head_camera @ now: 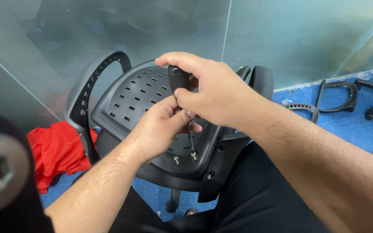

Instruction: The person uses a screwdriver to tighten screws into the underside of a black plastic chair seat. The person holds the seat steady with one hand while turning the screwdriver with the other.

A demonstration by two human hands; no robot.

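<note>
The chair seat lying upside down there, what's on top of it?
Two bolts stand on the seat, a screwdriver tip on one. Both hands cover its middle, so anything there is hidden.

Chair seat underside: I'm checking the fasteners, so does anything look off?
Beside the bolt under the screwdriver, a second bolt stands proud of the seat, not seated. Loose armrests lie on the blue floor.

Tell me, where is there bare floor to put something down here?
Bare blue carpet lies between the person's right forearm and the loose armrests. A smaller patch sits under the overturned chair seat. It is crowded around the screwdriver, gripped by both the left hand and right hand.
</note>
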